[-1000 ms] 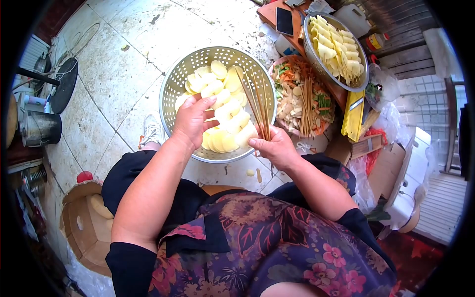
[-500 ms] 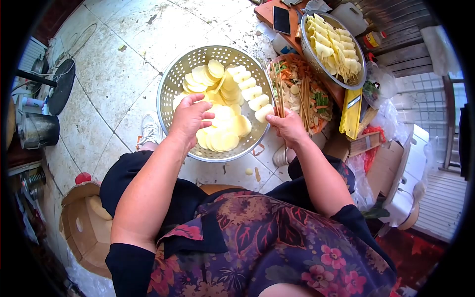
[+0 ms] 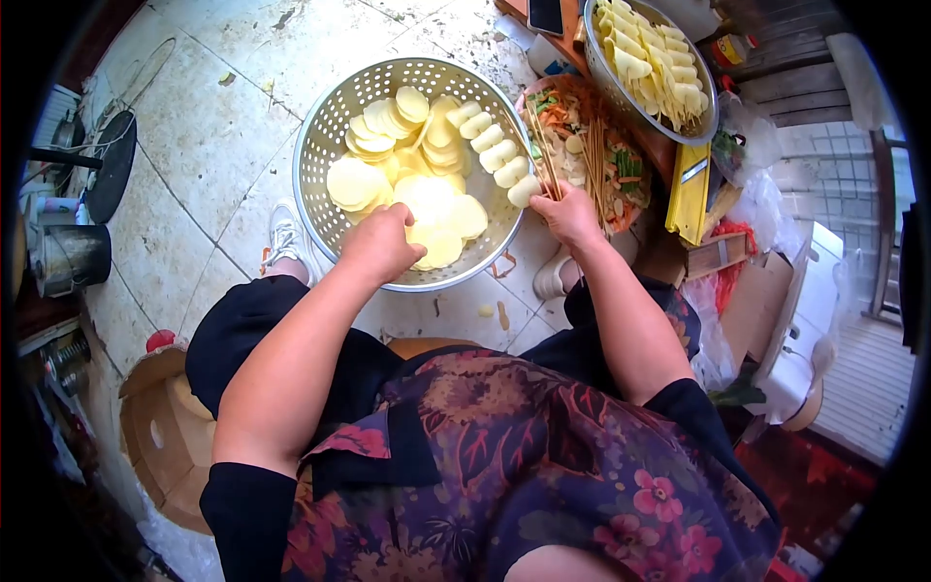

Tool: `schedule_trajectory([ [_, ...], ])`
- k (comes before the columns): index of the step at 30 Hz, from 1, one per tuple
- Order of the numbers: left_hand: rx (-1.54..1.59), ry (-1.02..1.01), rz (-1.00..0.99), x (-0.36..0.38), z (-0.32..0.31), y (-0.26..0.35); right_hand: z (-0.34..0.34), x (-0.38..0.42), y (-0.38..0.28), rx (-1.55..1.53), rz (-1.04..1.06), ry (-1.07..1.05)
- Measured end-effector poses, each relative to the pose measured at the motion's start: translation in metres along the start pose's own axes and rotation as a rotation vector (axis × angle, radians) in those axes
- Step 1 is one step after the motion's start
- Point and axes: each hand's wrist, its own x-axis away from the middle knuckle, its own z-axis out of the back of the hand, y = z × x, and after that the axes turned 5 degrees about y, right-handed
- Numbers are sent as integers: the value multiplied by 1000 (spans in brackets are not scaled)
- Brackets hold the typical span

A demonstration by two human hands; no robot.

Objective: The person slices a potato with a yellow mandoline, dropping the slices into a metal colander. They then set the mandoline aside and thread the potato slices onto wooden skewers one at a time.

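A perforated metal colander point(image 3: 320, 136) holds piles of thin, round, pale-yellow potato slices point(image 3: 359, 182). Over its near left part, my left hand point(image 3: 380, 242) has its thumb and fingers closed at the edge of a slice in the front pile; the fingertips are partly hidden. My right hand point(image 3: 570, 211), by the colander's right rim, grips several thin wooden skewers point(image 3: 545, 155). A row of folded potato slices point(image 3: 499, 155) runs up and left from this hand, over the inside of the colander, apparently threaded on a skewer.
Right of the colander, a tray of shredded vegetables point(image 3: 630, 184) has loose skewers lying across it. Behind it stands a metal bowl point(image 3: 713, 121) heaped with skewered slices. A yellow slicer point(image 3: 689, 194) leans nearby. At lower left is a cardboard box point(image 3: 145, 427); a phone point(image 3: 545, 15) lies at the top.
My left hand has moved down from above the slices, and its spread fingers have closed at the front pile's edge. My right hand still holds the skewers. The view has shifted slightly.
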Motion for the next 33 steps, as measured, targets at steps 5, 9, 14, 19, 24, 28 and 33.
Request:
schedule_trajectory([
  [5,-96,64,-49,3,-5,7,8,18,-28,169,142,131],
  [9,-149,73,-82,-2,-10,10,-3,30,-28,47,292,42],
  [14,-133,122,-135,-5,-12,14,-4,51,-44,45,381,-102],
  [19,-240,207,-269,-3,-15,27,-5,60,-53,-61,327,-180],
  [24,-362,148,-255,-12,-21,28,-5,67,-58,-94,303,-253],
  [28,-255,161,-222,-16,-22,17,-3,68,-56,-65,291,-261],
  [33,-98,186,-181,-24,-23,3,-3,70,-54,-76,289,-260],
])
